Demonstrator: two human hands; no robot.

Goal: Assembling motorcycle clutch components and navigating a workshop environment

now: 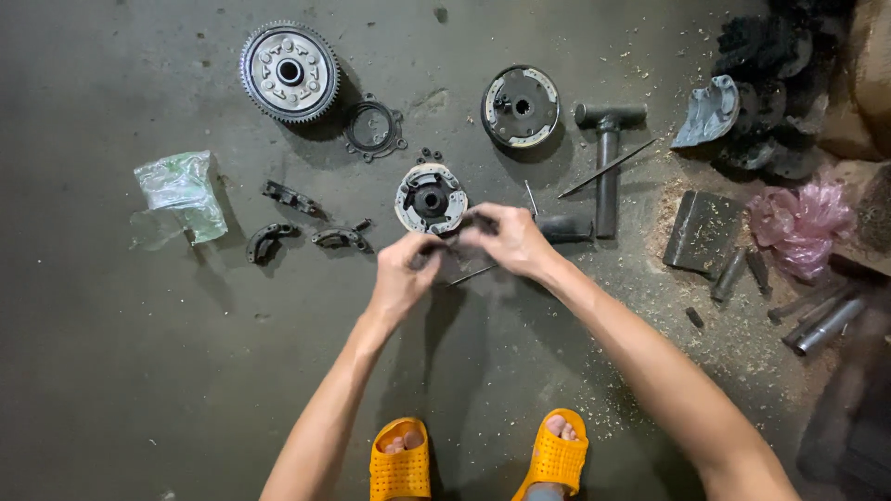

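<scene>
Both hands, left hand [406, 269] and right hand [509, 239], pinch one small dark part [452, 249] beside the clutch plate [430, 199]

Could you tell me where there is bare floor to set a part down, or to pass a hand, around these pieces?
Bare floor lies left of the left hand, below the plastic bag and the curved shoes, down to the orange sandals. The strip above the toothed gear is thin. It is crowded right of the T-handle tool: sawdust, metal plate, pink bag, rods.
</scene>
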